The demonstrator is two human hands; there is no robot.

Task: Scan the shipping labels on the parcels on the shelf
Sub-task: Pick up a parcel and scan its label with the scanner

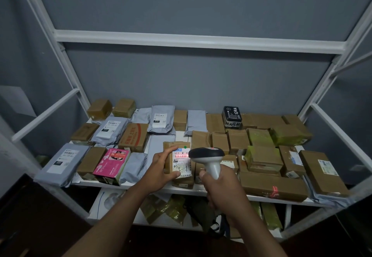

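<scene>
Parcel storeroom, white metal shelf [199, 43] against grey wall, crowded with labelled parcels [259, 156]

I count one scanner [207, 157], one pink box [112, 165] and one black box [231, 117] on my shelf [141, 186]. The brown cartons overlap too much to count.

Dim room, flat bluish cast, no hard shadows. Brightest spot was the red scan line glaring on the white label [181, 161], washing out its barcode. Wide-angle bend bowed the shelf frame [198, 41] uprights outward. Right-edge parcels [322, 173] smeared soft; lower tier nearly black. Distant print unreadable, centre acceptably sharp.
</scene>
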